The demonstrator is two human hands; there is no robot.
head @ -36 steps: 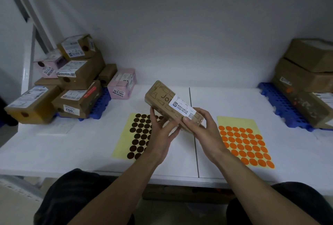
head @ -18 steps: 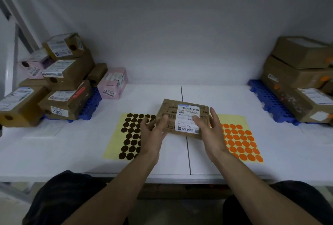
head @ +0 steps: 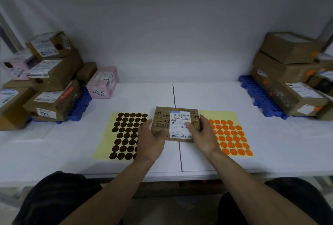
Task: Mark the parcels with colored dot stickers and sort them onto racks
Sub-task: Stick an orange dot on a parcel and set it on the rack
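Observation:
A flat brown cardboard parcel (head: pixel 162 120) with a white shipping label lies label-up over the seam at the middle of the white table (head: pixel 198 97). My left hand (head: pixel 150 139) grips its left edge, thumb on top. My right hand (head: pixel 202 133) grips its right edge, thumb on the label. Left of the parcel lies a yellow sheet of dark brown dot stickers (head: pixel 124 134), partly under my left hand. Right of it lies a yellow sheet of orange dot stickers (head: pixel 232 140).
A blue rack (head: pixel 80 105) at the left carries stacked brown and pink parcels (head: pixel 54 75) with dark dots. A blue rack (head: pixel 257 98) at the right carries brown parcels (head: pixel 292 77) with orange dots. A white wall closes the back.
The parcel was held tilted up in the air; both hands turned it label-up and brought it down flat onto the table between the two sticker sheets.

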